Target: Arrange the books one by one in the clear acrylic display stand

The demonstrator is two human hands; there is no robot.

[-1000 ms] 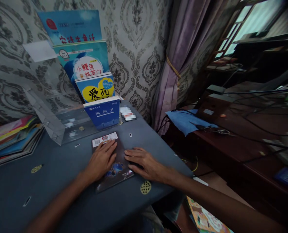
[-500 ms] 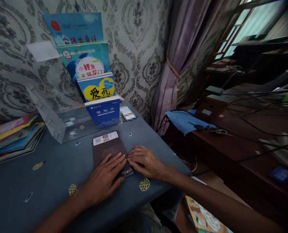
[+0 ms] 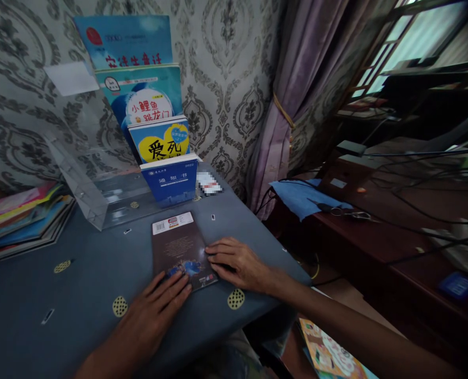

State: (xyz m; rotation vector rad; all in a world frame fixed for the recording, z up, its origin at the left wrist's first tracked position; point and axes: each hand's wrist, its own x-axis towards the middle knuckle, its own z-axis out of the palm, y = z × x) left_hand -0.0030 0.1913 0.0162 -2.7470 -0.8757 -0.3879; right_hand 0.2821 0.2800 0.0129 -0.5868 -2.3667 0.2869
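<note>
A dark brown book (image 3: 176,245) lies flat on the blue-grey tablecloth (image 3: 88,295), a white barcode label along its far edge and a blue picture near its close edge. My left hand (image 3: 159,300) rests with fingers stretched over the book's near left corner. At its right edge lies my right hand (image 3: 236,263), fingers extended and tips touching the cover's side. Just beyond the book, a blue booklet (image 3: 171,181) stands at the front of a clear stepped rack (image 3: 95,210), with several picture books (image 3: 151,100) rising behind it.
To the left is a stack of colourful books (image 3: 24,221). A patterned wall and a tied purple curtain (image 3: 289,100) border the back. On the right, a dark red desk (image 3: 399,247) carries cables, a blue cloth (image 3: 305,197) and scissors (image 3: 344,212). More books (image 3: 332,350) lie below the table edge.
My left hand has slid back and left toward the book's near corner, uncovering the blue picture. The right hand stays at the right edge. The view has shifted slightly.
</note>
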